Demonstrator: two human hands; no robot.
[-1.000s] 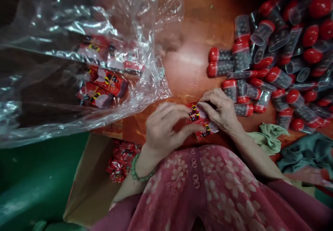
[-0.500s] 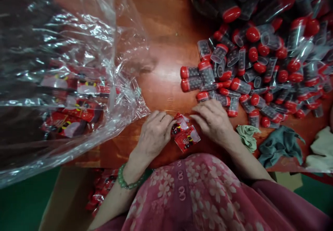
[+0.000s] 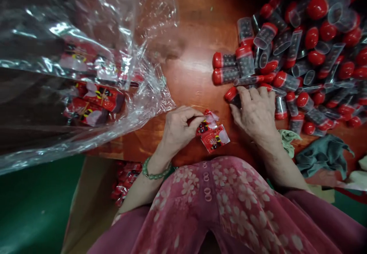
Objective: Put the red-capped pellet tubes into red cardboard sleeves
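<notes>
My left hand (image 3: 182,126), with a green bead bracelet at the wrist, has its thumb and forefinger pinched at the edge of a small red printed packet (image 3: 215,137). This packet has yellow, black and pale pink artwork, and its far part is crumpled. It lies on the table near the front edge. To the right, my right hand (image 3: 255,107) curls over a clear tube with a red cap (image 3: 231,94) and dark dotted contents. The tube lies at the near side of the pile, mostly hidden under the fingers.
Many red-capped clear tubes (image 3: 311,110) are heaped at the right. A large clear plastic bag (image 3: 151,93) covers the left side, with several red packets (image 3: 104,97) in it. Crumpled cloths (image 3: 322,156) lie at the front right. Below the edge stands a carton (image 3: 88,204) of red packets.
My right hand has left the packet and moved right onto a red-capped tube. My left hand stays at the packet. The whole view has shifted slightly.
</notes>
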